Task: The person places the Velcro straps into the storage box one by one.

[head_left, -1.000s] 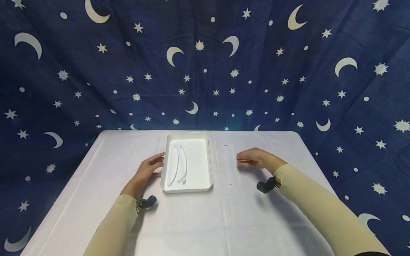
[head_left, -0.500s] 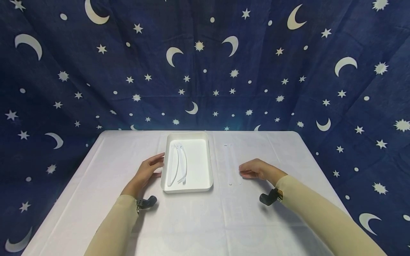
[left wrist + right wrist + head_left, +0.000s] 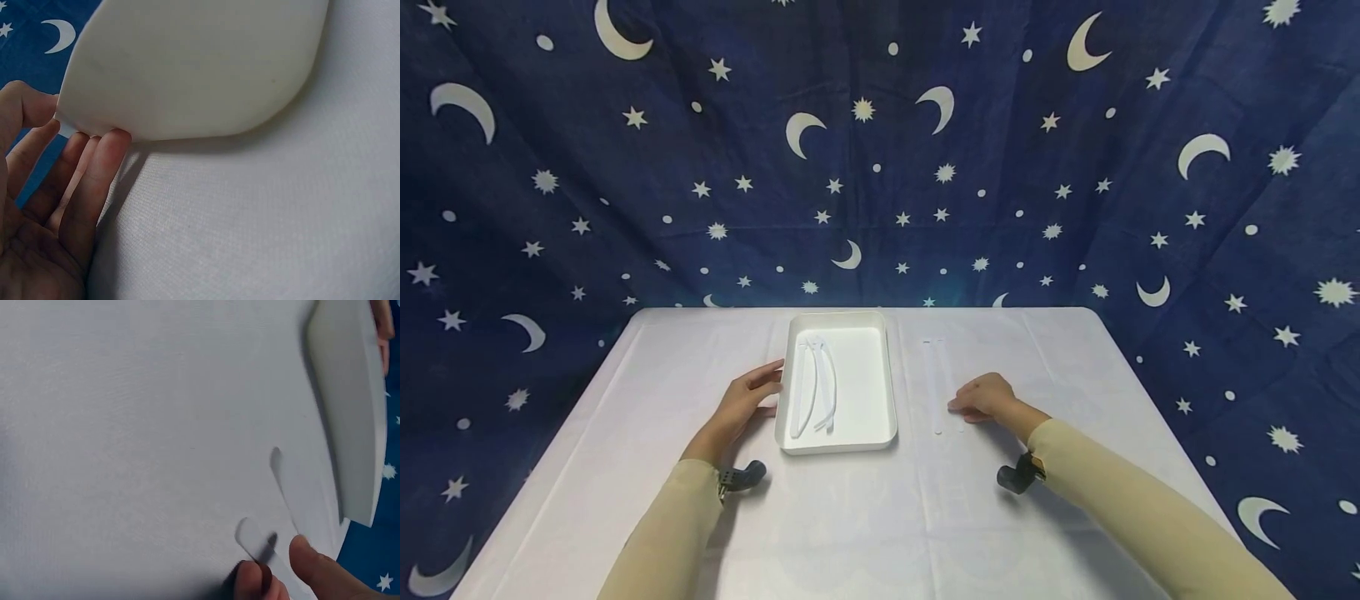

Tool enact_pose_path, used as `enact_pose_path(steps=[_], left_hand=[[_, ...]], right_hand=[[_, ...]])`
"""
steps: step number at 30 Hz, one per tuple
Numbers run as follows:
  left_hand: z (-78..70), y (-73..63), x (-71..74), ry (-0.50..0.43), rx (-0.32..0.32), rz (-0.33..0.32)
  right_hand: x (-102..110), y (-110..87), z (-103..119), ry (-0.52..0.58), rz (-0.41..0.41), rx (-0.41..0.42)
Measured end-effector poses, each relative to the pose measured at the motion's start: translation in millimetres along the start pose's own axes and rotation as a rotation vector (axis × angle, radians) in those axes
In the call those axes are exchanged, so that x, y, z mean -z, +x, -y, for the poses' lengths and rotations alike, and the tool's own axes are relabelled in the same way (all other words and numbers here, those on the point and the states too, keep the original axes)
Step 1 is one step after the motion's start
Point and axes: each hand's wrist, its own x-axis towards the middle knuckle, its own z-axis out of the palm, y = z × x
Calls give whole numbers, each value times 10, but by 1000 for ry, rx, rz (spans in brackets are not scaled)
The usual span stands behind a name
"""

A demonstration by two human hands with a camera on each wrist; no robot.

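Two hands at a table (image 3: 625, 400) under a white cloth. Left hand (image 3: 743, 407): rests on the cloth beside the left wall of the white tray (image 3: 880, 433), fingers straight and lying close together, tips touching the tray's outer wall; the left wrist view shows fingertips (image 3: 106, 147) under the tray's lip (image 3: 187, 69). Tray: rectangular, shallow, near the table's middle; holds three white strips (image 3: 816, 387), long, slightly curved, laid lengthwise in its left half, overlapping at the far end. Right hand (image 3: 983, 397): on the cloth to the right of the tray, fingers curled downward, tips at the near end of the loose strips; in the right wrist view thumb (image 3: 315, 565) and a fingertip (image 3: 253, 578) stand slightly apart at the rounded end of one strip (image 3: 256, 540), touching it; whether they pinch it cannot be told. Loose strips (image 3: 937, 383): two, white, flat on the cloth, side by side and parallel, running away from the person, just right of the tray; second strip (image 3: 297, 487) lies between the first and the tray wall (image 3: 350, 419). Sleeves: beige, both arms. Backdrop (image 3: 880, 150): dark blue fabric, white moons and stars.
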Motion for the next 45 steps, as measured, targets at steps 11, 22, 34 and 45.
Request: enact_pose_path(steps=[11,22,34,45], left_hand=[[8,-13,19,10,5,-16],[2,-19,14,27,13,-20],[-25,-29,6,26,1,-8],[-11,-22,-1,7,-3,6]], right_hand=[[-76,51,58,-119,-75,50],[-88,59,97,-151,-77,26],[-93,-3,164,-211,-88,10],[-90,18,158,-262,-88,34]])
